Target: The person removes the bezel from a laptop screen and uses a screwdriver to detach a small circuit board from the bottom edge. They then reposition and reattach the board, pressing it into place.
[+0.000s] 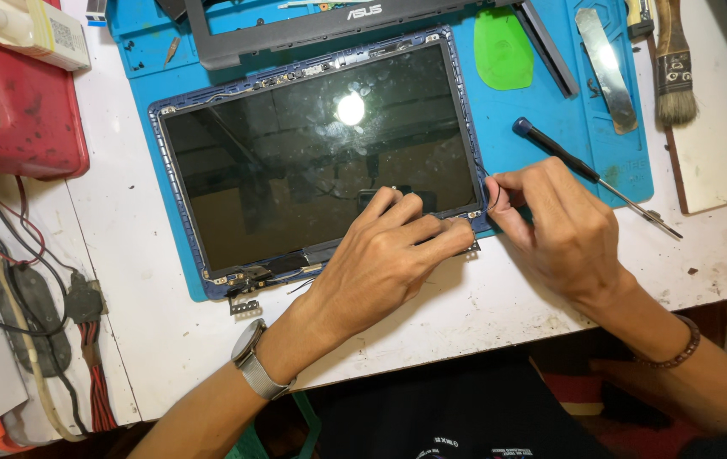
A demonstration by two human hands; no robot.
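Note:
A laptop screen panel (312, 153) in a blue lid frame lies flat on a blue work mat (542, 127), its dark glass facing up. My left hand (389, 255) rests on the panel's near right corner, fingers pressed on the lower edge by the hinge. My right hand (555, 225) is just right of that corner and pinches a thin black cable (494, 194) that loops up from the frame's right edge. A metal hinge bracket (244, 304) sticks out at the near left corner.
A black screwdriver (589, 174) lies right of my right hand. A green plastic pry tool (502, 51), a metal spudger (606, 68) and a brush (675, 68) lie at the back right. A grey bezel (295, 34) lies behind the panel. A red box (15, 110) and wires (40, 289) sit left.

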